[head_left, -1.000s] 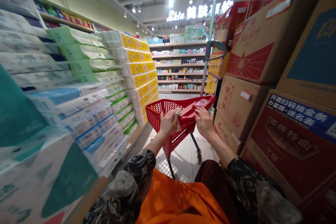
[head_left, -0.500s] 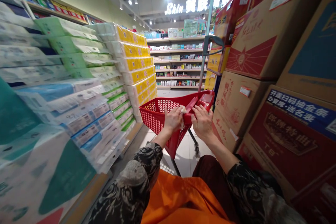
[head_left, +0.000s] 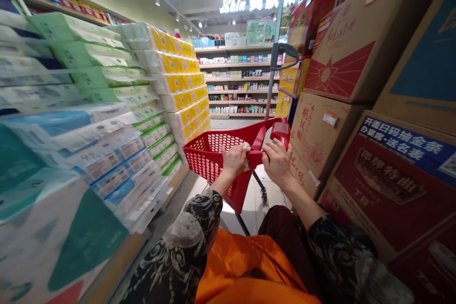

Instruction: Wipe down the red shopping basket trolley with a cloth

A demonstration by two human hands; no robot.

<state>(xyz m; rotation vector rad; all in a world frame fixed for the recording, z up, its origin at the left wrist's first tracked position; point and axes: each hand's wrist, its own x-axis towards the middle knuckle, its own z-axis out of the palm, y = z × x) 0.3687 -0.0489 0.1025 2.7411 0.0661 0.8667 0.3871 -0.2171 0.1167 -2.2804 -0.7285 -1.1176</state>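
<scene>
tissue packs (head_left: 107,152) left, cartons (head_left: 338,57) right, cart (head_left: 210,161) between, shelves (head_left: 238,80) ahead

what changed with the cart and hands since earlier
The red shopping cart has swung left in view, its basket sliding left. The left hand and right hand stay on its handle, the left still gripping a white tissue; nothing was taken or let go.
</scene>
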